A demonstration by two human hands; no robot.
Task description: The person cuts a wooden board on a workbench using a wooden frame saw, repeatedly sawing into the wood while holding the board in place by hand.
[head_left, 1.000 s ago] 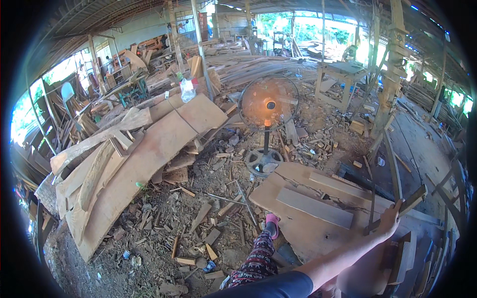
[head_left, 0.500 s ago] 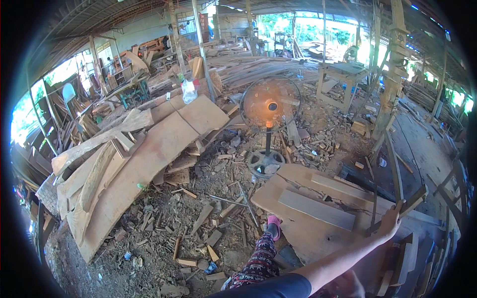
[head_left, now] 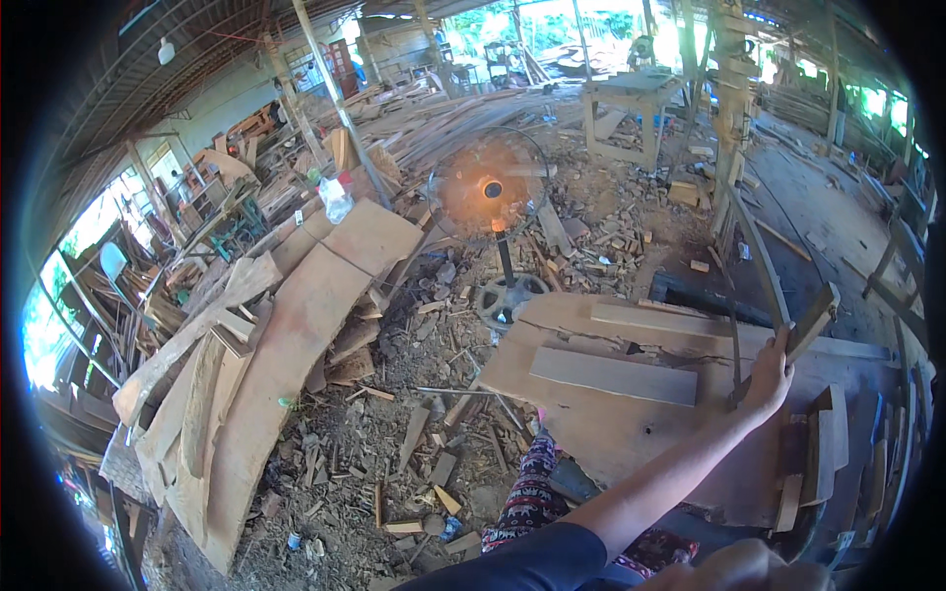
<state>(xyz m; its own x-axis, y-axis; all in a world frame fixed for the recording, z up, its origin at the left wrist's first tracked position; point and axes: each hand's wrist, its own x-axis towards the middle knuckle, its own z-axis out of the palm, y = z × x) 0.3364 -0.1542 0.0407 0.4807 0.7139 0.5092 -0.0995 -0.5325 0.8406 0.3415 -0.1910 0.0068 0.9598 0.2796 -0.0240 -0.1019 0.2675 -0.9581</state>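
My left hand (head_left: pixel 771 376) reaches to the right and is wrapped round a slanting wooden bar (head_left: pixel 815 321), which stands up beside a wide wooden slab. Below the hand lies that brown slab (head_left: pixel 601 428), with a long crack across it. A flat pale board (head_left: pixel 613 375) rests on the slab, and a longer narrow board (head_left: pixel 670 320) lies behind it. At the lower edge, my right hand (head_left: pixel 744 568) shows only in part, knuckles up and blurred. Its fingers are hidden, so what it holds, if anything, does not show.
A pedestal fan (head_left: pixel 490 187) stands beyond the slab. On the left, long planks (head_left: pixel 305 335) lie stacked at a slant. Wood scraps (head_left: pixel 448 497) litter the dirt floor around my leg (head_left: pixel 529 483). A wooden post (head_left: pixel 729 118) rises at the right; short blocks (head_left: pixel 820 453) stand near the slab's right end.
The view has turned, so the fan and planks sit further left in it. My left hand stays on the bar. More of my right hand and my other leg shows at the lower edge.
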